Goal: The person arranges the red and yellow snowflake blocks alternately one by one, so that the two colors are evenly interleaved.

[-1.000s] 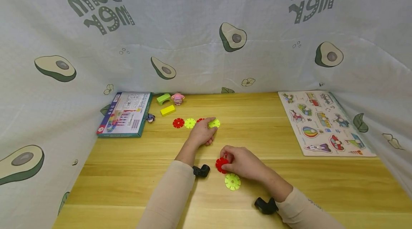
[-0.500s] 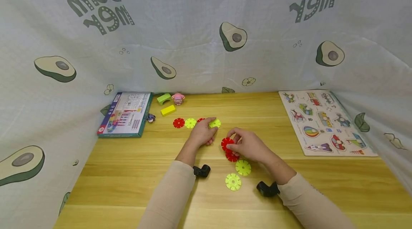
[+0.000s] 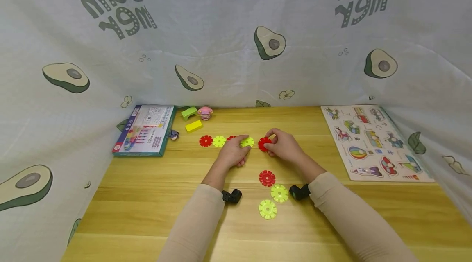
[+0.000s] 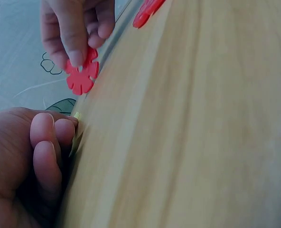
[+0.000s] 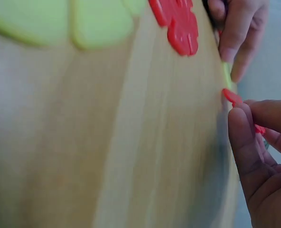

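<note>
Between its thumb and fingers my right hand (image 3: pixel 285 146) pinches a red notched snowflake disc (image 3: pixel 263 144), tilted up near the right end of a row. My left hand (image 3: pixel 231 152) rests at that row, its thumb and index finger either side of a yellow disc (image 3: pixel 247 142); the other fingers curl under in the left wrist view. Further left in the row lie a yellow disc (image 3: pixel 219 141) and a red disc (image 3: pixel 205 141); another red disc (image 3: pixel 231 137) is mostly hidden by the left hand. Nearer me lie a red disc (image 3: pixel 267 178) and two yellow discs (image 3: pixel 279 193).
At the back left are a boxed toy set (image 3: pixel 145 131), a green arch block (image 3: pixel 189 112), a yellow block (image 3: pixel 194 126), a pink figurine (image 3: pixel 205 113) and a small dark figurine (image 3: pixel 174 134). A picture puzzle board (image 3: pixel 374 143) lies at the right. A printed curtain (image 3: pixel 228 49) hangs behind.
My right hand picked up a red disc from the near pile, leaving the rest spread out, and carried it forward to the row's right end. The left hand stayed at the yellow disc.
</note>
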Available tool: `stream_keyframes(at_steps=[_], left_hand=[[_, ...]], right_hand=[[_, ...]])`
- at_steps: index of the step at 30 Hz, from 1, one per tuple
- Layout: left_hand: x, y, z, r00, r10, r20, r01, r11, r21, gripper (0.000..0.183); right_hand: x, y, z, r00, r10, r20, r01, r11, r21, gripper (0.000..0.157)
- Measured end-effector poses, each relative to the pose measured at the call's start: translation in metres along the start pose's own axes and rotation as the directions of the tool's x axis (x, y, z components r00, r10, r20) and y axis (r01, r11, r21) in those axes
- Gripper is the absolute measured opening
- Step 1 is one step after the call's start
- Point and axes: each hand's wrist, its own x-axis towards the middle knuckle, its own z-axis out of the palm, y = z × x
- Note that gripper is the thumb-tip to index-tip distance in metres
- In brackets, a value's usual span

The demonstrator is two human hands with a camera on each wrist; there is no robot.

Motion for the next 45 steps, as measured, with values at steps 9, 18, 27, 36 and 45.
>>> stream_keyframes(at_steps=[9, 18, 27, 36, 45], left_hand=[[0.001, 0.003, 0.004, 1.000, -0.012, 0.009, 0.012, 1.000, 0.012, 0.048], [0.001, 0.005, 0.003, 1.000, -0.018, 0.009, 0.018, 1.000, 0.025, 0.048], [0.001, 0.001, 0.002, 1.000, 0.002, 0.016, -0.003, 0.999, 0.035, 0.052], [0.000, -0.001, -0.002, 0.999, -0.010, 0.043, 0.010, 1.000, 0.008, 0.059], [-0.003, 0.006, -0.004, 0.989, 0.045, 0.137, -0.047, 0.999, 0.011, 0.060]], right_hand=[[0.018, 0.006, -0.004, 0.998, 0.039, 0.046, -0.037, 0.998, -0.048, 0.030], [0.024, 0.011, -0.004, 0.998, 0.040, 0.058, -0.038, 0.998, -0.048, 0.030], [0.019, 0.010, -0.003, 0.999, 0.018, 0.050, -0.016, 0.999, -0.046, 0.034], [0.000, 0.015, -0.007, 0.998, -0.036, 0.051, 0.034, 0.999, 0.036, 0.035], [-0.050, 0.016, -0.012, 0.986, -0.153, 0.059, 0.157, 0.986, -0.055, 0.034]])
